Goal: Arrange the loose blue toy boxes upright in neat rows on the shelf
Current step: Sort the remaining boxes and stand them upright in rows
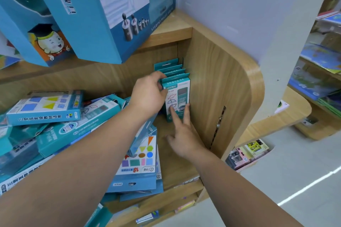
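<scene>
Several slim teal-blue cardboard toy boxes (168, 67) stand upright in one row at frame centre, against the side wall of the wooden shelf (212, 83). The left hand (148, 94), grip closed, pinches the top corner of the front box (178, 96). The right hand (184, 134), grip open, presses straight fingers on its face. Most work remains: a loose heap of blue boxes (77, 125) fills the left.

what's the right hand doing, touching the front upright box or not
Touching. The head view shows the right hand with straight fingers laid flat on the printed face of the front upright box, fingertips overlapping its lower half with no gap.
</scene>
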